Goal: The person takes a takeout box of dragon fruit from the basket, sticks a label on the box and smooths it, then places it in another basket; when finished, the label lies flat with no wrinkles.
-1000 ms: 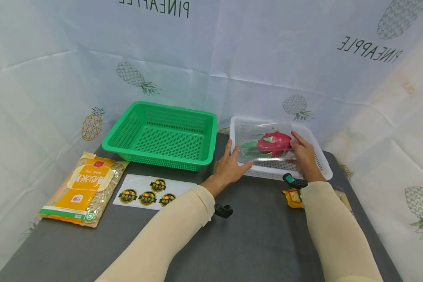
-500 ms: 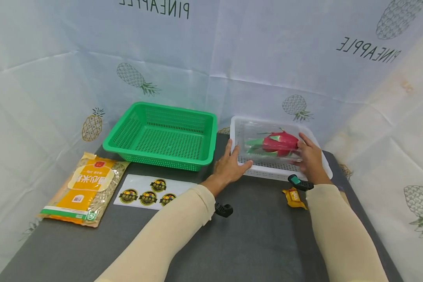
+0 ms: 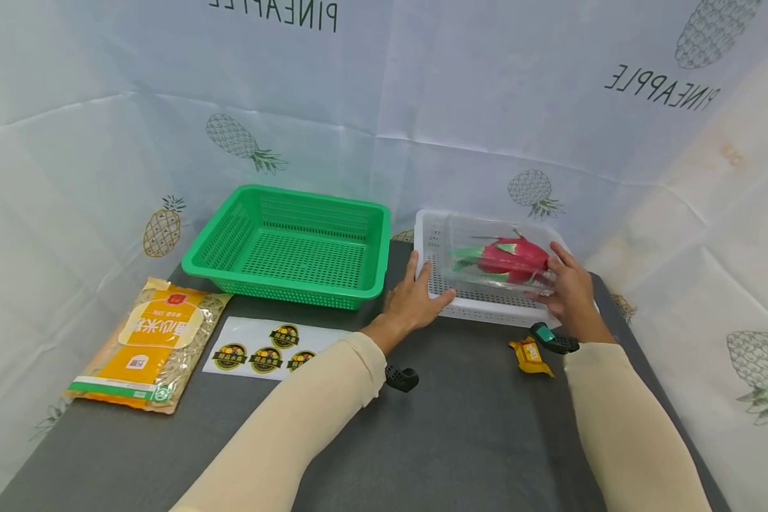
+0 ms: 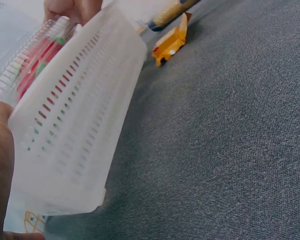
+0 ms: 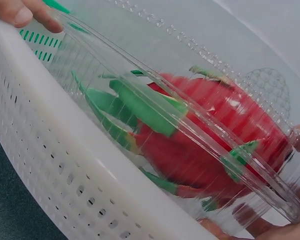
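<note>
A clear plastic clamshell box (image 5: 105,55) with a red dragon fruit (image 3: 512,257) inside overlaps the white basket (image 3: 496,311) at the back right. My right hand (image 3: 571,291) grips the box's right end, thumb and fingers on either side of it. At the basket's near left corner, my left hand (image 3: 412,306) rests with its fingers spread and fairly straight, fingertips on the rim. Through the ribbed plastic in the right wrist view, the fruit's green leaf tips (image 5: 140,105) point toward the left hand.
A green basket (image 3: 294,293) stands left of the white one. Nearer lie an orange grain bag (image 3: 150,345) and a white sheet (image 3: 249,331) with round black-and-gold stickers. A small orange packet (image 3: 530,355) lies in front of the white basket. A pineapple-print cloth (image 3: 454,85) hangs behind.
My right hand has moved right with the clamshell box, which now lies further toward the basket's right end. The left hand has stayed at the basket's corner.
</note>
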A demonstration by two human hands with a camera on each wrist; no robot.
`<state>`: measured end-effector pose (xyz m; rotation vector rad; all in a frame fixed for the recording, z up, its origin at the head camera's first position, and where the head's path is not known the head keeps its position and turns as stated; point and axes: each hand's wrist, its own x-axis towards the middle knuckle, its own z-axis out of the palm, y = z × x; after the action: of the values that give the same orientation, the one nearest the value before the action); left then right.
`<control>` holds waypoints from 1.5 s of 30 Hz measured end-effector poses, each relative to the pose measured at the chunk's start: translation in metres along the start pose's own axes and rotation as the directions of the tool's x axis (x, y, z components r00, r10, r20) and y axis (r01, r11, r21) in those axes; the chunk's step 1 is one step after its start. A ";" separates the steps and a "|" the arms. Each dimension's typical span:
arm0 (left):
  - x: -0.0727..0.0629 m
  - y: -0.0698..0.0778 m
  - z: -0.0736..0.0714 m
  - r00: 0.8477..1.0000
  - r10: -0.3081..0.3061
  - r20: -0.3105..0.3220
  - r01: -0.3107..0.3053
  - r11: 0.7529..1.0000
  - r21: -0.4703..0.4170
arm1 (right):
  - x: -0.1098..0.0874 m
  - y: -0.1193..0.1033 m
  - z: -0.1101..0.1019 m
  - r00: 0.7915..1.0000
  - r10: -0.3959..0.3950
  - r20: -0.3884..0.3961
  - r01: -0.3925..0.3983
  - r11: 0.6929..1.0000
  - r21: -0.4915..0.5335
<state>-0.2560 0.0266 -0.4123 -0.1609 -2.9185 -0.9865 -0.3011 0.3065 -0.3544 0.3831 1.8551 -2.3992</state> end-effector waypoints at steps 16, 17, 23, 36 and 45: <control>-0.003 0.003 -0.008 1.000 -0.001 0.028 0.002 1.000 -0.029 | -0.028 -0.020 -0.004 0.999 -0.036 0.024 0.033 0.996 0.087; -0.003 0.003 -0.009 0.999 -0.004 0.036 0.006 0.999 -0.043 | -0.029 -0.021 -0.004 0.999 -0.038 0.025 0.035 0.996 0.084; -0.008 0.002 -0.015 0.998 -0.029 0.047 0.036 0.986 -0.161 | -0.037 -0.026 -0.001 0.999 -0.041 0.033 0.040 0.998 0.055; -0.022 0.022 -0.037 0.987 0.057 -0.153 -0.105 0.940 -0.326 | -0.059 -0.039 0.001 0.997 -0.063 0.043 0.059 0.993 0.099; -0.029 0.043 -0.054 0.984 0.078 -0.162 -0.155 0.820 -0.551 | -0.076 -0.042 0.007 0.991 -0.090 0.102 0.082 0.994 0.077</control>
<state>-0.2210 0.0257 -0.3462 -0.2808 -2.3763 -1.7319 -0.2381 0.3043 -0.2940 0.1805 1.7786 -2.4951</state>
